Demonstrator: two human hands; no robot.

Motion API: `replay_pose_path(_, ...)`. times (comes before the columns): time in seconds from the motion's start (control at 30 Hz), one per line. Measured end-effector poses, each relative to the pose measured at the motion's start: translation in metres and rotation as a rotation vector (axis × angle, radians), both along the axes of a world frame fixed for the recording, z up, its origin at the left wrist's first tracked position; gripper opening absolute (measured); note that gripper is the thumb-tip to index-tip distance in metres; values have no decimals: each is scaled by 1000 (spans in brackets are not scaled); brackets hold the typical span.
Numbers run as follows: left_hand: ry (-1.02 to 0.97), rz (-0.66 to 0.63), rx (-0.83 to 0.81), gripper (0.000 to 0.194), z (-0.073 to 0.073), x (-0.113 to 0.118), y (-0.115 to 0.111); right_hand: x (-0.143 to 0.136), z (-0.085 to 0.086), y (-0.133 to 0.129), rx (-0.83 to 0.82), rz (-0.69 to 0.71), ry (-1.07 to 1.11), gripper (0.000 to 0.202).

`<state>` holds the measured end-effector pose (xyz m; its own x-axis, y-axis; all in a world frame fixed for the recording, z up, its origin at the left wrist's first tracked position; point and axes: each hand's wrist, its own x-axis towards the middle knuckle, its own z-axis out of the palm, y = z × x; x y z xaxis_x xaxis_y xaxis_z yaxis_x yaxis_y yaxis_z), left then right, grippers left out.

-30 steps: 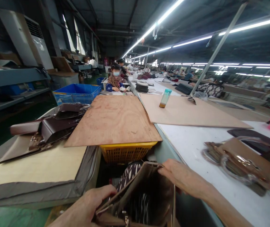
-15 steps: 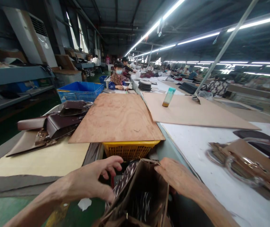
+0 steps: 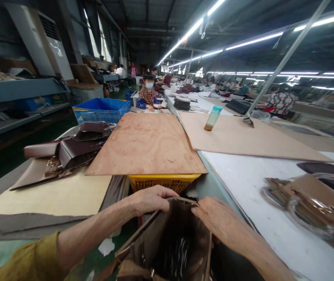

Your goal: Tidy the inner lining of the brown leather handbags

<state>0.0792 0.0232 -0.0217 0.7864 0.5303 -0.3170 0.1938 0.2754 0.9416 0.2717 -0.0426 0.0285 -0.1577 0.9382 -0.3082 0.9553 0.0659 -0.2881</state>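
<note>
Below the board (image 3: 147, 146) and yellow basket (image 3: 163, 181), the brown bag (image 3: 181, 234) gaped open | left hand (image 3: 155, 197) was pinched on its rim at the far left corner | right hand (image 3: 212, 214) was clamped on the rim's right corner | tan bag (image 3: 313, 199) lay on the white table (image 3: 242, 175) to the right, dark bags (image 3: 76, 148) to the left

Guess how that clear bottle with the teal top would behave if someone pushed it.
The bottle would probably tip under a high push, being tall and narrow. Its amber contents sit low, which may steady it slightly. It looks mostly empty, so likely light.
</note>
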Motion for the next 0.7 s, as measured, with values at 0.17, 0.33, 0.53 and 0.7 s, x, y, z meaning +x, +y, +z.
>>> replay_pose_path(0.17, -26, -28, -156, 52, -9, -4, 8, 6, -7, 4, -13, 17, 18, 35)
replay_pose_path(0.33, 2, -32, -166, 48, -6, -5, 11, 7, -11, 8, -26, -9, 53, 34)
replay_pose_path(0.53, -23, 3, 73, 37, -8, 0, 10, 6, -14, 10, 24, -79, 70, 24)
replay_pose_path(0.7, 26, 18, 244, 28, -2, 9, 5, 3, -18, 9, 147, -113, -44, 22)
